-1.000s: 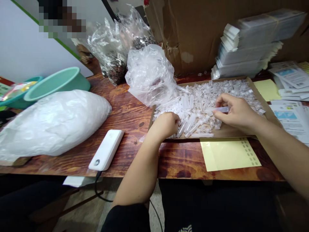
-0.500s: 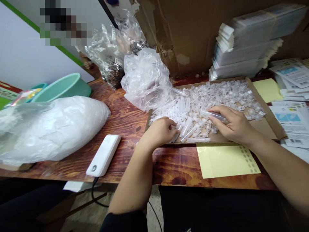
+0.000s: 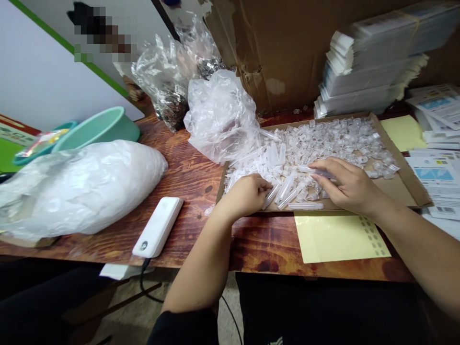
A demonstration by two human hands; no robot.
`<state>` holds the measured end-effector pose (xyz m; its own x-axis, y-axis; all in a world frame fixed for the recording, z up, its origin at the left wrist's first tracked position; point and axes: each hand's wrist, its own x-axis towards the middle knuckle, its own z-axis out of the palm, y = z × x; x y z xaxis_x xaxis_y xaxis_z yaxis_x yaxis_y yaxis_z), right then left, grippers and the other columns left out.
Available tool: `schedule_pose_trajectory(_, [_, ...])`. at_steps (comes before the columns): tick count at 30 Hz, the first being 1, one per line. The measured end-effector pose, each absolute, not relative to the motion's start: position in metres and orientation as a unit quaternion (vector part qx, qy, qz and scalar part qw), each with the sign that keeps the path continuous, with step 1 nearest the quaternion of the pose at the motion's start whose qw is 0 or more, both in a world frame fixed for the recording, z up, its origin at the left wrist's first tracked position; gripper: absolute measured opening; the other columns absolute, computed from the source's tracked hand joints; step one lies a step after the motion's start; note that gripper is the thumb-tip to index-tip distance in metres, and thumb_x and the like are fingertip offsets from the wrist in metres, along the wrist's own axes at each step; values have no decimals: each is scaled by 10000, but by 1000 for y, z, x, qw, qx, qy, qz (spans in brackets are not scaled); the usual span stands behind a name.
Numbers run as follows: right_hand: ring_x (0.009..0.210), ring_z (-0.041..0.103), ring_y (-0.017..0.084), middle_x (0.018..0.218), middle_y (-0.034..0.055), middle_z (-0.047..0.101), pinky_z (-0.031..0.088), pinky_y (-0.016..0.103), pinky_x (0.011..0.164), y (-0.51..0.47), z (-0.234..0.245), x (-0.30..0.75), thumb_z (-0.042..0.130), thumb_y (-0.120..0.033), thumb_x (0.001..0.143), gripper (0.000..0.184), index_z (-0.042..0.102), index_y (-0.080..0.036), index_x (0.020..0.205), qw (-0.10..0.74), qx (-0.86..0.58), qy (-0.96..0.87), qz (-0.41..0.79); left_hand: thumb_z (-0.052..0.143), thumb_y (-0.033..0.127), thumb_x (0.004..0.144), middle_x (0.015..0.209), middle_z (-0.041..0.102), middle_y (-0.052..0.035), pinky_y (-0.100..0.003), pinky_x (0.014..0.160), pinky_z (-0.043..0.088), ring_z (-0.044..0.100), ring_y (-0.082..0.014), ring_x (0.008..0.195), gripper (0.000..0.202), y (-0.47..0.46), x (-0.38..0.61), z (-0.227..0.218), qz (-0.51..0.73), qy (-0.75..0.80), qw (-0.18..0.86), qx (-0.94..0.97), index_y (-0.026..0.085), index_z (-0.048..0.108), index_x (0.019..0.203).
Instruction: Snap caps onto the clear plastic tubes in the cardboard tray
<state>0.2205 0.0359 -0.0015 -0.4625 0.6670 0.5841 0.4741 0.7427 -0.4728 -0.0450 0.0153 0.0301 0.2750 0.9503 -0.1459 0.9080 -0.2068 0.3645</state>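
My right hand [image 3: 347, 187] pinches a clear plastic tube [image 3: 304, 169] between thumb and fingers, low over a shallow cardboard tray [image 3: 406, 167]. At the tray's front left, my left hand [image 3: 249, 191] is closed, fingers curled down against the loose tubes [image 3: 286, 187]. Its fingertips are partly hidden, so what they hold cannot be made out. Small clear plastic caps [image 3: 345, 139] cover much of the tray's back and right side. White plastic pieces [image 3: 247, 167] are heaped at its left.
A crumpled plastic bag [image 3: 221, 115] overlaps the tray's back left corner. Further left are a full white bag [image 3: 108, 184], a green basin [image 3: 98, 129] and a white power bank [image 3: 158, 227]. Yellow paper [image 3: 334, 239] lies in front; stacked cards [image 3: 370, 76] stand behind.
The view has shifted slightly. My left hand has moved a little to the right, and the tubes by it have slid right too. My right hand keeps hold of its tube.
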Motion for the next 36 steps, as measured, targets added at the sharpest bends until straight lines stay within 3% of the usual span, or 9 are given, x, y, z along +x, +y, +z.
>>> schedule_pose_trajectory(3, [911, 735, 225, 997, 90, 762, 603, 371, 799, 37, -2, 221, 550, -238, 998, 191, 684, -225, 1133, 406, -323, -847, 115, 662, 118, 796, 967, 791, -67, -333, 876, 576, 728, -215, 845, 254, 16, -44, 25, 63, 610, 184, 768, 216, 842, 946])
schedule_pose_trajectory(9, [877, 735, 217, 1007, 84, 761, 600, 348, 753, 34, -2, 219, 565, -208, 998, 242, 647, -210, 1226, 422, -314, -845, 101, 694, 85, 802, 918, 772, -67, -341, 930, 561, 723, -222, 907, 144, 20, -39, 22, 86, 623, 176, 758, 185, 795, 782])
schedule_pose_trajectory(13, [924, 742, 224, 1053, 78, 762, 610, 352, 784, 29, -1, 217, 572, -193, 998, 289, 605, -228, 1282, 426, -314, -843, 96, 714, 103, 812, 932, 778, -67, -362, 914, 549, 716, -238, 929, 107, 22, -44, 26, 68, 613, 163, 770, 178, 775, 858])
schedule_pose_trajectory(20, [913, 722, 233, 1008, 81, 742, 600, 379, 817, 28, 1, 218, 558, -141, 988, 291, 606, -235, 1259, 426, -256, -865, 64, 710, 92, 771, 853, 796, -16, -298, 763, 539, 729, -193, 792, 224, 22, -57, 32, 50, 645, 191, 738, 225, 813, 919])
schedule_pose_trajectory(28, [917, 727, 224, 1013, 78, 750, 609, 377, 814, 26, 3, 217, 549, -136, 990, 270, 619, -238, 1231, 440, -252, -859, 66, 736, 133, 811, 880, 810, -44, -323, 830, 561, 739, -208, 834, 110, 25, -57, 26, 88, 610, 188, 765, 212, 811, 823])
schedule_pose_trajectory(32, [949, 744, 211, 1051, 74, 767, 613, 343, 810, 20, 5, 214, 557, -195, 1012, 213, 645, -238, 1201, 441, -282, -841, 136, 742, 215, 860, 889, 782, -53, -324, 837, 567, 709, -184, 822, 50, 20, -53, 32, 218, 538, 178, 795, 193, 779, 885])
schedule_pose_trajectory(36, [1022, 749, 219, 1117, 75, 774, 615, 342, 849, 15, 8, 212, 563, -248, 1013, 201, 658, -244, 1190, 427, -313, -822, 212, 749, 276, 897, 926, 785, -70, -299, 814, 586, 719, -169, 863, 94, 14, -39, 29, 382, 431, 243, 781, 190, 770, 929])
